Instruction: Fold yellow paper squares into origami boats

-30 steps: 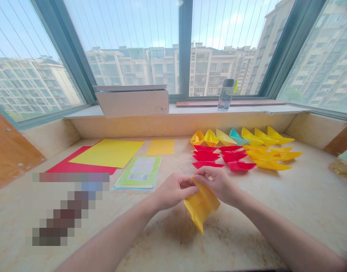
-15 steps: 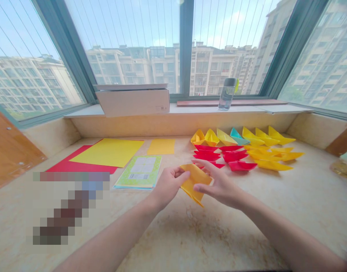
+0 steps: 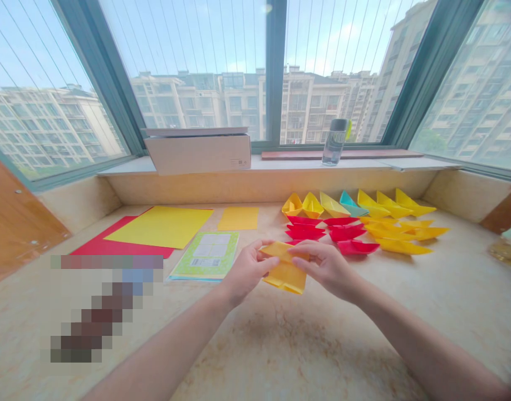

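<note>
A folded piece of orange-yellow paper (image 3: 285, 273) is held in the air above the marble counter, in the middle of the head view. My left hand (image 3: 250, 270) pinches its left side, thumb on the near face and fingers behind. On the right edge, my right hand (image 3: 328, 267) grips the paper between thumb and fingers. Just beyond my hands stand finished paper boats in rows: red boats (image 3: 351, 233), yellow boats (image 3: 399, 240) and one turquoise boat (image 3: 352, 205). My right hand partly covers the nearest red ones.
Yellow sheets (image 3: 163, 225) overlap a red sheet (image 3: 109, 236) at the left. A green-patterned paper pack (image 3: 211, 250) and a small orange-yellow sheet (image 3: 239, 218) lie beside them. On the sill stand a white box (image 3: 199, 153) and a water bottle (image 3: 334, 143). A blurred-out patch covers the left counter.
The folded paper has turned more upright and square to me. My right hand has closed onto its right edge, where its thumb and fingers were spread before.
</note>
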Demonstrator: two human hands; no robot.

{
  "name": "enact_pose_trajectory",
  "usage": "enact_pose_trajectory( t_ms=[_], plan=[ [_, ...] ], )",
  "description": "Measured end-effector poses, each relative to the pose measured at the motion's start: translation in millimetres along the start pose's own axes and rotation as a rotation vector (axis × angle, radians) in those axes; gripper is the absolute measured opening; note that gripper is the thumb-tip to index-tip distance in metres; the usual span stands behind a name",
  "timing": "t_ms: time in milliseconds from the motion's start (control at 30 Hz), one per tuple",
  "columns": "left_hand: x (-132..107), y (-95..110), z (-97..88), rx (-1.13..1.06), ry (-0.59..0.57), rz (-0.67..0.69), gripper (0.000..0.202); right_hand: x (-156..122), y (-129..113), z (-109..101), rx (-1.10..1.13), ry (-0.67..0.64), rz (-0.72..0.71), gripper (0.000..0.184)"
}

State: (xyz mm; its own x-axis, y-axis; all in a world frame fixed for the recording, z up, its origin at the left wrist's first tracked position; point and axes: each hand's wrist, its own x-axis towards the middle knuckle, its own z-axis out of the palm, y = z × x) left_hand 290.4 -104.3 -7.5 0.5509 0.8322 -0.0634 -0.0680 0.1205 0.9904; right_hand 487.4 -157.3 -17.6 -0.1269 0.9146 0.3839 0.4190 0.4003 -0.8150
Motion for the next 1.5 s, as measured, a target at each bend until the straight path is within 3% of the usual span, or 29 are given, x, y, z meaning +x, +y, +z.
enact_pose_trajectory(
  t_ms=[100, 267, 400, 467, 667, 767, 900, 1100, 1200, 1300, 1500],
  plan=[
    [3.0, -1.3, -4.3, 0.09, 0.014, 0.011, 0.035, -1.4, -1.3, -1.5, -0.046, -0.102, 0.027, 0.018],
    [4.3, 1.8, -11.5, 0.484, 0.066, 0.143, 0.027, -3.9, -0.9, -1.3, -0.133, -0.185, 0.051, 0.029],
    [2.0, 1.3, -11.2, 0.575, -0.107, 0.195, 0.025, -4.2, -1.7, -0.8, -0.111, -0.22, 0.0, 0.029],
    [1.8, -1.2, -9.6, 0.577, -0.139, 0.177, 0.022, -3.9, -2.0, -0.6, -0.116, -0.178, -0.013, 0.028],
    [4.8, -4.0, -7.9, 0.298, -0.013, 0.046, 0.033, -3.6, 5.4, 0.3, -0.136, -0.105, -0.023, 0.051],
    [5.3, -3.8, -7.1, 0.268, -0.019, 0.053, 0.032, -2.8, 8.8, 1.3, -0.146, -0.095, -0.023, 0.045],
    [4.7, -5.9, -4.9, 0.326, -0.004, 0.073, 0.034, -0.2, 5.2, 1.2, -0.145, -0.08, -0.032, 0.02],
    [4.5, -9.2, -5.9, 0.37, -0.208, 0.07, 0.043, 3.0, 10.6, 3.5, -0.158, -0.001, 0.012, 0.019],
    [4.3, -11.6, -6.4, 0.396, -0.214, 0.043, 0.036, 1.9, 17.1, 5.4, -0.152, 0.068, 0.015, 0.019],
    [3.3, -12.1, -5.3, 0.376, -0.2, -0.018, 0.035, -0.5, 17.0, 4.5, -0.2, 0.099, -0.059, 0.029],
    [0.7, -8.3, -2.4, 0.405, -0.155, -0.036, 0.045, -3.5, 8.0, -1.4, -0.34, -0.067, -0.288, 0.035]
  ],
)
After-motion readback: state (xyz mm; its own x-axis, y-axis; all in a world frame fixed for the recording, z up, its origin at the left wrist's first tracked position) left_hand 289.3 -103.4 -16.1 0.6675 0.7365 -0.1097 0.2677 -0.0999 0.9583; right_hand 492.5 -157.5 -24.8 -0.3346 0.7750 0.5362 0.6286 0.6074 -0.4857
